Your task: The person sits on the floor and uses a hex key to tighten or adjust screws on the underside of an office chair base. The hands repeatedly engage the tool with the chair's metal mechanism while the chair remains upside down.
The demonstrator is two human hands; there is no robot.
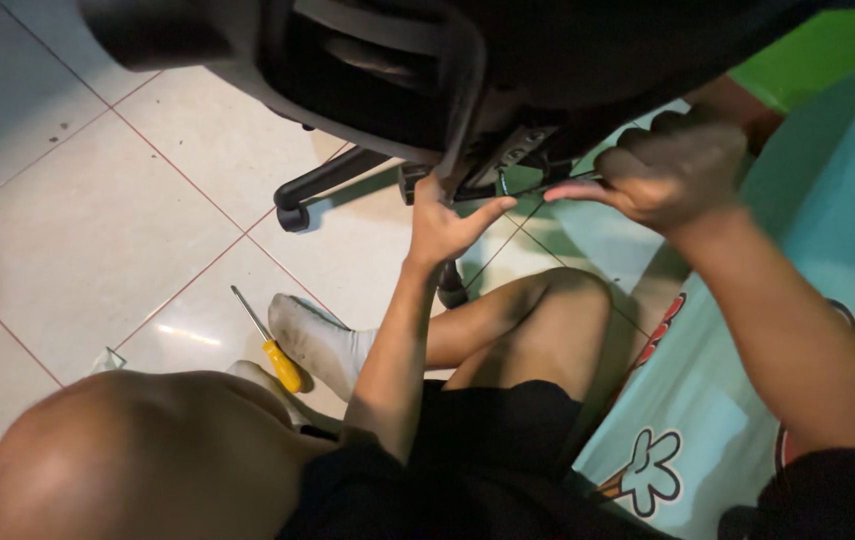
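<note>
While tipped over the white tiled floor (78,230), one black office chair (398,70), underside mechanism exposed. Left hand (448,225) spread wide, fingertips against chair underside. Right hand (673,170) closed around thin dark tool (538,188) at same mechanism. One yellow-handled screwdriver (270,343) on floor beside one white sock (318,342). One teal cartoon-print sheet (828,230) at right.

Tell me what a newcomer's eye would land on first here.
The big black office chair fills the top of the view, tipped over the white tiled floor. Just below it, the left hand presses up at the underside of the seat, while the right hand grips a thin tool there. A yellow-handled screwdriver lies on the tiles by a socked foot.
</note>
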